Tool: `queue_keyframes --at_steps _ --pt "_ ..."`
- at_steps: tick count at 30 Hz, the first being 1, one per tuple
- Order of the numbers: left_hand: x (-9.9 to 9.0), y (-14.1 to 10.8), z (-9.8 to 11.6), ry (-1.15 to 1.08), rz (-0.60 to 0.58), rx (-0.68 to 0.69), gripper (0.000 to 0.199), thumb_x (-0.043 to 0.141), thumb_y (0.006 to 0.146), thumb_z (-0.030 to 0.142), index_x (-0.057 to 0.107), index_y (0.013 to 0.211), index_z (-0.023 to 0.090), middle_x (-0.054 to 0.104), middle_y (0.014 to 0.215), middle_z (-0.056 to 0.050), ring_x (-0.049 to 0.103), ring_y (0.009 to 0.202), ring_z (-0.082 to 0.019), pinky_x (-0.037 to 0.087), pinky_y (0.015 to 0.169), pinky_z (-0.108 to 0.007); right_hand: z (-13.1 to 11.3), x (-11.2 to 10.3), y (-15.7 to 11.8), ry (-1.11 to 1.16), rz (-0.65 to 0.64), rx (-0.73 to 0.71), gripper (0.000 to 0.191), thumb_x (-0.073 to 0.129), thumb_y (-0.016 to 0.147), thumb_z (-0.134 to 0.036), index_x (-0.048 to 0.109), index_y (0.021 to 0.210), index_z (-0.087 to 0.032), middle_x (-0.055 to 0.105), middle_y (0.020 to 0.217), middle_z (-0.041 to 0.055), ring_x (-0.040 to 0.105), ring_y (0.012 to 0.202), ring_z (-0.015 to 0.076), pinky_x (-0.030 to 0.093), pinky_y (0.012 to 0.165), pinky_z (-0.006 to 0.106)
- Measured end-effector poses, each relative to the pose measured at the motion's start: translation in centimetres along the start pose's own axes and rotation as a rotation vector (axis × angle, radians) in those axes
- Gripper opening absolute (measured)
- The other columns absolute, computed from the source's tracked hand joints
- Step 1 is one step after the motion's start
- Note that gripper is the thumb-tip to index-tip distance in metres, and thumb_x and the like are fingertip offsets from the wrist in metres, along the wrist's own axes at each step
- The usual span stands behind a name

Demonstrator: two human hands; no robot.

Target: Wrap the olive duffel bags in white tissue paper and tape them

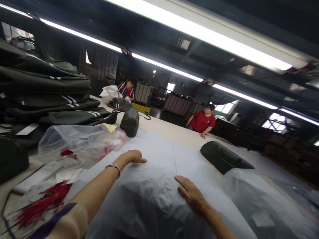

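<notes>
A thin whitish plastic bag [159, 186] lies in front of me, wrinkled over a dark, bulky thing whose kind I cannot make out. My left hand [133, 156], with a bangle at the wrist, rests on its far left part, fingers stretched to the right. On the right side of the bag lies my right hand [190, 191], fingers extended and thumb apart. Pale sheets [159, 144] spread beyond both hands. A small dark pouch [130, 122] stands past my left hand, and a dark rounded bag [225, 156] lies to the right.
Dark bags [50, 89] are piled high at the left. Near them are a clear plastic bag [74, 142] with red and pink bits and a bundle of red strings [46, 202]. Another plastic-wrapped item [261, 202] lies right. Two people, one in a red shirt [201, 121], are across the table.
</notes>
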State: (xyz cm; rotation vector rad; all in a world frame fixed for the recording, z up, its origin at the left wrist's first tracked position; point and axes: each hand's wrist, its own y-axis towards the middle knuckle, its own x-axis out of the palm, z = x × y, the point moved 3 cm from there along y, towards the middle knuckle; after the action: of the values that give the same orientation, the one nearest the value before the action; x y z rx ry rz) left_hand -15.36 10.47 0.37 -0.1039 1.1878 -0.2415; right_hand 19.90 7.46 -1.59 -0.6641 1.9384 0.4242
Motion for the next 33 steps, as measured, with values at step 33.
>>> queue_keyframes --at_steps 33 --pt "4.8 -5.7 6.5 0.320 0.151 0.117 0.035 0.040 0.093 0.028 0.061 0.121 0.032 0.063 0.131 -0.004 0.059 0.116 -0.023 0.044 0.096 -0.040 -1.6 -3.5 -1.1 0.262 0.097 -0.020 0.057 0.054 0.088 -0.053 0.054 0.135 -0.021 0.052 0.143 0.0088 0.045 0.134 0.0254 0.033 0.115 0.044"
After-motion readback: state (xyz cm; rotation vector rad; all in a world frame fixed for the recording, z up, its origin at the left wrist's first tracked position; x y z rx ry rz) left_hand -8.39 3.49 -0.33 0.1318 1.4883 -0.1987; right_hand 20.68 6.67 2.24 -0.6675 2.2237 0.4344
